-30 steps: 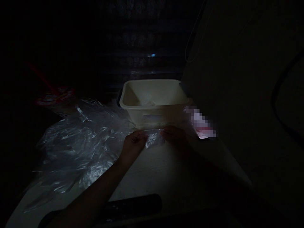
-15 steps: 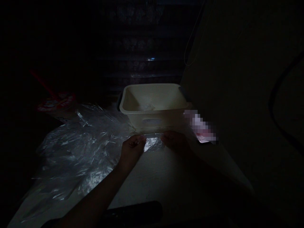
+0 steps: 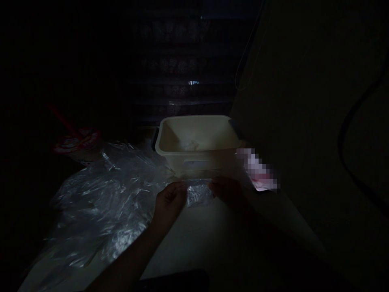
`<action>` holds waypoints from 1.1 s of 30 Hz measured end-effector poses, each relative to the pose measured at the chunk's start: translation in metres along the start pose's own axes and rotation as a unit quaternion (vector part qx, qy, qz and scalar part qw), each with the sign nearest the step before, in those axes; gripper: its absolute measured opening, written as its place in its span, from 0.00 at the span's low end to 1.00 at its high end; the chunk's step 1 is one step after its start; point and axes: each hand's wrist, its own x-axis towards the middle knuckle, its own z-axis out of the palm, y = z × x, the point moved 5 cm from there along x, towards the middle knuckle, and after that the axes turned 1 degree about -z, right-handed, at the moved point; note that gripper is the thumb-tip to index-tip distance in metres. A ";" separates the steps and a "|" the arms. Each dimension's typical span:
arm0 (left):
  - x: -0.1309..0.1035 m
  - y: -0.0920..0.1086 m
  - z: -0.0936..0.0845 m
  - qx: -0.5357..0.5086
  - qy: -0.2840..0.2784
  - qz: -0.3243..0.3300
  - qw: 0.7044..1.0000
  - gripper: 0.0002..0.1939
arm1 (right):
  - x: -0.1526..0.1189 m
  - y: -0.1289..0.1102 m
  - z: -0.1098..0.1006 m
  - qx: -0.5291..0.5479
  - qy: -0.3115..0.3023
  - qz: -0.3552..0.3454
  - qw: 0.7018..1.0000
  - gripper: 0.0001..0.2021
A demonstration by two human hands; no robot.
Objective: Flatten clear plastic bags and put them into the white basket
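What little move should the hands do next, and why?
Maybe lift the clear plastic piece over the tub: the left hand and right hand pinch its top corners just in front, and something clear seems to lie inside.

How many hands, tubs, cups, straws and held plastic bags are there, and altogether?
Hands: 2 (left hand, right hand)
Cream tub: 1
Lidded cup: 1
Red straw: 1
Held clear plastic bag: 1
Total: 6
Heaped plastic: too tangled to count

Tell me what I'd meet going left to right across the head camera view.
Lidded cup with a red straw, left hand, small clear plastic bag, right hand, blurred pink-and-white item, dark curved cord.
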 end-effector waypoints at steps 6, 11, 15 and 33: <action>-0.008 0.012 -0.010 0.021 0.049 0.043 0.998 0.10 | -0.001 -0.010 -0.011 0.018 0.038 -0.004 0.999 0.13; -0.009 0.042 -0.023 0.084 0.102 0.132 0.982 0.07 | 0.001 -0.028 -0.036 0.110 0.093 0.005 0.990 0.09; 0.011 0.073 -0.033 0.162 0.158 0.236 0.945 0.07 | 0.026 -0.050 -0.062 0.165 0.097 -0.032 0.981 0.10; 0.055 0.069 -0.027 0.215 0.161 0.309 0.913 0.11 | 0.152 -0.029 -0.010 0.202 -0.177 0.179 0.947 0.05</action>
